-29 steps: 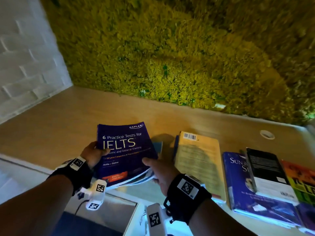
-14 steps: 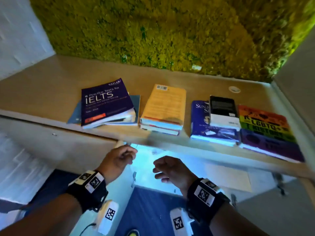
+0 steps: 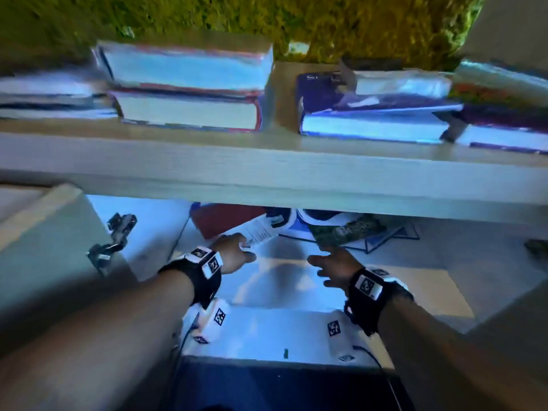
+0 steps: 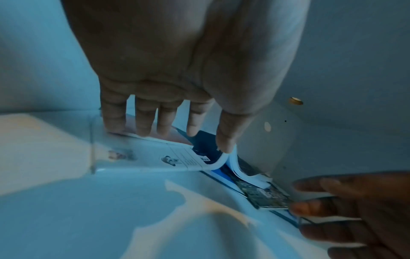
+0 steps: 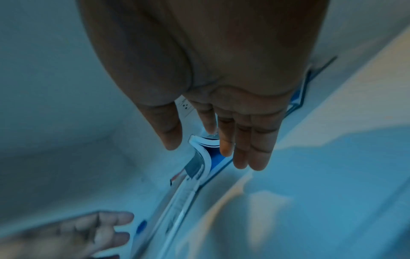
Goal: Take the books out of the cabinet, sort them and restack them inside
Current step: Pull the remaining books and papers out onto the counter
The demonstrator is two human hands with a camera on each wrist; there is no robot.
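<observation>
Inside cabinet (image 3: 462, 262), under countertop (image 3: 267, 170): loose pile of books (image 3: 326, 226) lying flat toward back of cabinet floor. Red cover (image 3: 219, 221) at left, white cover with printed text (image 3: 261, 232) across it, green cover (image 3: 347, 229) at right, blue-edged one (image 3: 394, 235) beneath.

Left hand (image 3: 234, 250) reached in at left end of pile; fingers (image 4: 142, 122) straight and spread, tips resting on white cover (image 4: 168, 157), thumb at curled-up page edge (image 4: 233, 163). Released, not clasped round anything.

Right hand (image 3: 335, 268) reached in at right end; fingers (image 5: 252, 145) straight and close together, tips at edge of green cover (image 4: 266, 198). Touching or just short of it: could not tell. Nothing grasped.

On countertop: further books in stacks, heavily blurred. Two thick red-edged volumes (image 3: 189, 90) stacked left of centre, flatter blue ones (image 3: 370, 120) to right, more at both ends. Mossy green wall (image 3: 267, 16) behind. Cabinet door (image 3: 50, 250) open at left, hinge (image 3: 115, 235) showing.
</observation>
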